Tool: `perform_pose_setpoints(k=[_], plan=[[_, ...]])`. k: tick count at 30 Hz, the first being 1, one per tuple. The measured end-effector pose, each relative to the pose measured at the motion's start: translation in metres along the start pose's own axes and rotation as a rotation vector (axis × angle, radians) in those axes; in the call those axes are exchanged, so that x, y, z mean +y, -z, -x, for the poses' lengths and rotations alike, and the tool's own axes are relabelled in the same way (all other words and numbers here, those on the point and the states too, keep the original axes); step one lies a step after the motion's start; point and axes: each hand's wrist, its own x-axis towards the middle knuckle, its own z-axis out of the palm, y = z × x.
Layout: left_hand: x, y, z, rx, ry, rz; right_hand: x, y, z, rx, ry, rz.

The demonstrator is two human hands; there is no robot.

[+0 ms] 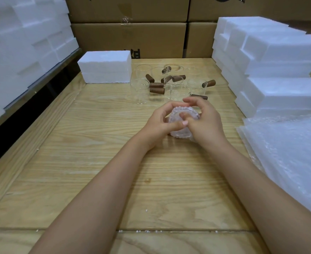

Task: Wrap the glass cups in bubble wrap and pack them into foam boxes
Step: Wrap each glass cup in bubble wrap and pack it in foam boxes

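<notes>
Your left hand (160, 125) and right hand (207, 125) grip the bubble-wrapped cup (179, 133); the surface (96, 180) runs broad toward you, bubble wrap sheets (288, 153) along its right edge.

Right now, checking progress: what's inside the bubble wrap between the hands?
A clear glass cup shows through the translucent bubble wrap; the left hand and right hand hide its sides.

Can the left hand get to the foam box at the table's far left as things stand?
Probably, once it lets go: the left hand grips the wrapped cup together with the right hand, but only bare table lies between it and the foam box.
</notes>
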Motion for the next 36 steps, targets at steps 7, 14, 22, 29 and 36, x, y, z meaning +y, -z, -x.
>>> perform_pose_setpoints(k=[7,14,22,29,36], plan=[[-0.005,0.004,-0.002,0.003,-0.015,-0.043,-0.002,0.012,-0.002,-0.140,-0.094,-0.176],[-0.012,-0.010,-0.009,0.251,-0.058,-0.185,-0.002,0.005,-0.001,-0.167,-0.106,-0.045],[-0.011,-0.020,-0.005,0.312,-0.074,-0.189,-0.001,0.000,0.006,0.009,-0.034,0.167],[-0.009,-0.008,0.000,-0.103,-0.148,-0.385,0.010,0.015,-0.007,0.079,-0.140,0.083],[-0.015,-0.007,-0.004,0.112,-0.110,-0.332,0.008,0.026,-0.005,-0.030,-0.104,-0.229]])
